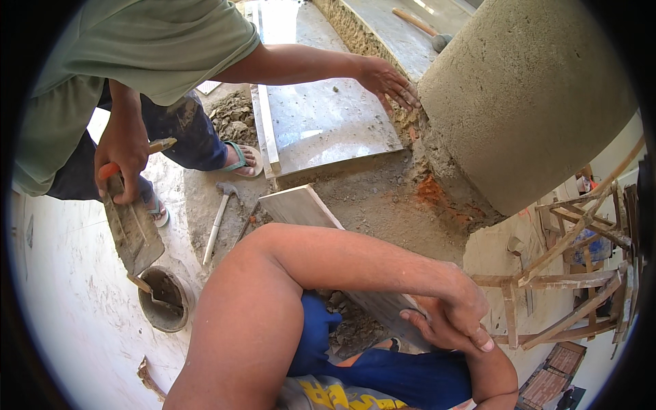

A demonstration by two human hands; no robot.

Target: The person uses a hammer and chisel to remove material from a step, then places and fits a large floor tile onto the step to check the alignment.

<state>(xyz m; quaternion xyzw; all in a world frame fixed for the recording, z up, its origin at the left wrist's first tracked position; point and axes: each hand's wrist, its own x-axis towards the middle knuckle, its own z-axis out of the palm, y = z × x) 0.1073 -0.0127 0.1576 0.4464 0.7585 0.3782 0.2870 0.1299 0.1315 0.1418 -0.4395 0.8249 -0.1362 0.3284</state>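
Note:
My left arm bends across the foreground. My left hand point(467, 301) is closed around my right wrist, its fingertips wrapping over. Just under it, my right hand point(437, 329) shows its thumb side; the other fingers are mostly hidden, and I see no tool in it. Below my left forearm a grey slab point(304, 205) stands tilted on edge. A co-worker's one hand point(117, 167) grips a trowel point(130, 232) with an orange handle end, plus a wooden-handled tool point(161, 145). That person's other hand point(391, 83) reaches to the foot of a round cement column point(526, 96).
A hammer point(217, 222) lies beside a mortar-stained bucket point(183, 304). A polished stone slab point(328, 123) carries a pale straight bar point(268, 130); a mallet point(424, 26) rests farther back. Loose mortar point(234, 116) lies in heaps. Wooden trestles point(567, 273) stand on the right.

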